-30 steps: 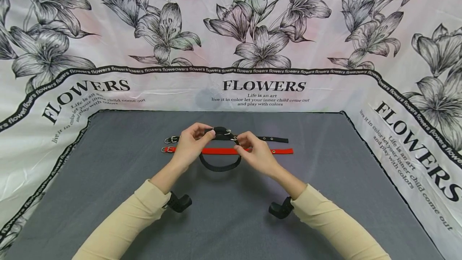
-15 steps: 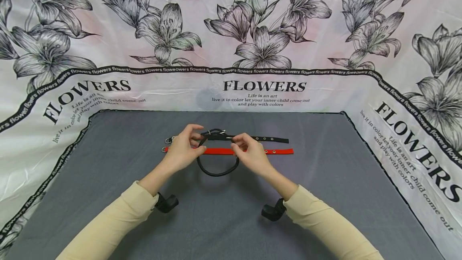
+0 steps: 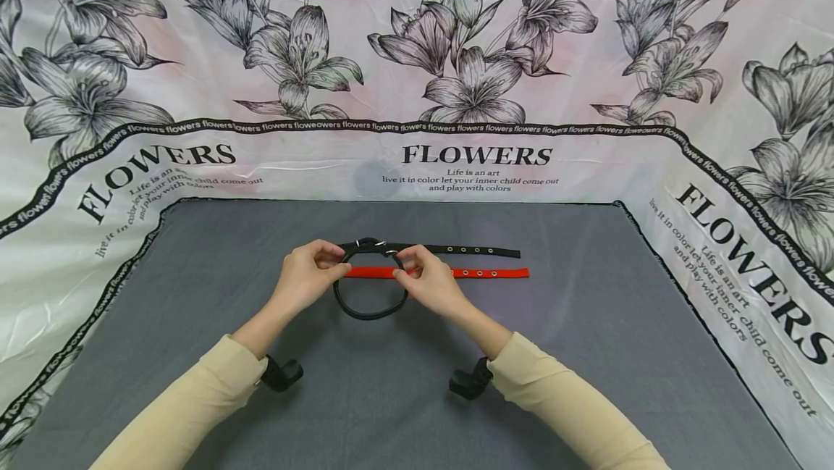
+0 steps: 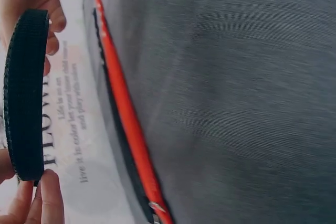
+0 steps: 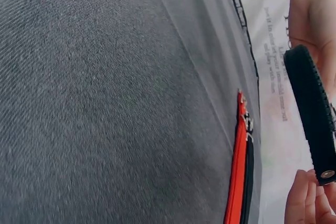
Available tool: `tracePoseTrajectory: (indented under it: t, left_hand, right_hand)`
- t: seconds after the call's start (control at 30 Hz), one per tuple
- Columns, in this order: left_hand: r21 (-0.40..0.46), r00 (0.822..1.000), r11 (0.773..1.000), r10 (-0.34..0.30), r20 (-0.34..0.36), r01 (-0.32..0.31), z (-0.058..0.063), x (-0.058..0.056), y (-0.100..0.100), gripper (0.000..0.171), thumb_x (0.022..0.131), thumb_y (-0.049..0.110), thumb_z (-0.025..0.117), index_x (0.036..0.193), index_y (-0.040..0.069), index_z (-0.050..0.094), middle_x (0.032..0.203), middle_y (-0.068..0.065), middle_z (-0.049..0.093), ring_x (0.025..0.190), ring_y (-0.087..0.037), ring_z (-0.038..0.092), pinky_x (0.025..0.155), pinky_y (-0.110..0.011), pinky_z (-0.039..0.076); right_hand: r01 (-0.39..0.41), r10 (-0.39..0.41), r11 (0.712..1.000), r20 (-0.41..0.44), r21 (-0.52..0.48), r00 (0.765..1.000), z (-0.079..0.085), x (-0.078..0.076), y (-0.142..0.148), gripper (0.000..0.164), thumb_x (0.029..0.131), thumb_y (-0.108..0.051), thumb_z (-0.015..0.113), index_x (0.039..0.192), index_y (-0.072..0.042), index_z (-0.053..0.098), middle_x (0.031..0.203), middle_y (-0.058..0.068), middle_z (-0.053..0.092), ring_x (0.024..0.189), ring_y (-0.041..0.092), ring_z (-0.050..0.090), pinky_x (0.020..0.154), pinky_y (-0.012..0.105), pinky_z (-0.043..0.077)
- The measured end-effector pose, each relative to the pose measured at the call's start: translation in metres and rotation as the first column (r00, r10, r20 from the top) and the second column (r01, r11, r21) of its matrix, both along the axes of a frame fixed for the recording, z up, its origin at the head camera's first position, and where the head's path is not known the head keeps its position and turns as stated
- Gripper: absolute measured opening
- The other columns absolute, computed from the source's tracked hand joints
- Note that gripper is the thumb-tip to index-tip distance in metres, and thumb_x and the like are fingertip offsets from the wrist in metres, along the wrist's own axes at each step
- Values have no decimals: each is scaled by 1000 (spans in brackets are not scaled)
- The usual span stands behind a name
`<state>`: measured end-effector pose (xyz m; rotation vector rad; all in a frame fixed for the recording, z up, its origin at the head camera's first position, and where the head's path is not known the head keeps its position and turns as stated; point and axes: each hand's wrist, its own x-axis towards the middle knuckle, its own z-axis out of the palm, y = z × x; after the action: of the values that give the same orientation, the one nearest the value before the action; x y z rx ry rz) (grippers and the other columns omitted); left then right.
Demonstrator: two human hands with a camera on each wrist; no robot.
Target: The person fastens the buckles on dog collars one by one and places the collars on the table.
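Note:
A black collar (image 3: pixel 369 316), fastened into a loop with metal hardware at its far side, is held above the table between both hands. My left hand (image 3: pixel 305 272) pinches the loop's left side between thumb and fingers. On the right side my right hand (image 3: pixel 431 280) pinches it the same way. The left wrist view shows the loop's broad woven band (image 4: pixel 25 95); in the right wrist view a metal eyelet (image 5: pixel 327 174) shows by the fingertips. Beyond the loop a red collar (image 3: pixel 371 272) and a second black collar (image 3: pixel 504 253) lie straight, their left ends hidden behind my left hand.
Grey cloth (image 3: pixel 378 397) covers the table. A white flower-printed sheet (image 3: pixel 478 166) rises behind it and along both sides. Black wrist cameras (image 3: pixel 281 374) jut inward below each hand.
Both hands have moved left and a little toward me with the looped collar. My left hand has shifted its grip from the buckle area to the loop's side. The two straight collars stay put.

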<state>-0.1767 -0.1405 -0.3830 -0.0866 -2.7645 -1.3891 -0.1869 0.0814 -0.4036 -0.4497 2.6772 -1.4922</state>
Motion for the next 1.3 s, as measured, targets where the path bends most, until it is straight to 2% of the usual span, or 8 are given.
tracePoseTrajectory:
  t: [0.33, 0.6, 0.73, 1.0, 1.3]
  left_hand:
    - [-81, 999, 996, -24, 48, 28, -25, 6, -23, 19, 78, 14, 71, 94, 7, 63, 93, -10, 69, 70, -14, 63, 59, -27, 46]
    - [-129, 998, 991, -30, 63, 38, -41, 10, -41, 19, 77, 12, 71, 93, 5, 65, 86, -10, 67, 58, -12, 61, 54, -27, 48]
    - [-140, 995, 989, -22, 95, 35, -47, 11, -49, 19, 79, 12, 70, 94, 4, 64, 84, -9, 66, 57, -11, 61, 53, -27, 48]
    - [-166, 994, 986, 9, 109, 9, -51, 12, -64, 19, 79, 14, 70, 95, 4, 65, 78, -6, 67, 54, -10, 58, 51, -27, 45]
    - [-185, 991, 983, 21, 133, 4, -50, 15, -75, 21, 79, 16, 70, 95, 2, 65, 75, -4, 66, 54, -10, 58, 51, -27, 45]
  right_hand:
    - [-67, 66, 991, 13, 113, 998, -13, 3, -20, 25, 86, -15, 64, 110, -12, 59, 97, 6, 65, 81, 15, 64, 59, 22, 49]
    - [-100, 97, 981, 27, 167, 995, -27, 3, -41, 23, 85, -12, 65, 107, -8, 60, 92, 7, 63, 68, 13, 62, 52, 19, 47]
    - [-73, 68, 971, 28, 226, 997, -29, 4, -52, 21, 84, -14, 67, 105, -11, 62, 89, 4, 63, 65, 10, 58, 53, 19, 45]
    - [-22, 29, 956, -20, 294, 999, -35, 8, -73, 20, 82, -16, 68, 102, -12, 65, 80, 0, 60, 62, 9, 52, 53, 20, 40]
    - [-23, 34, 939, -28, 343, 999, -42, 6, -85, 20, 82, -18, 69, 101, -15, 66, 78, -3, 60, 65, 7, 53, 56, 19, 41]
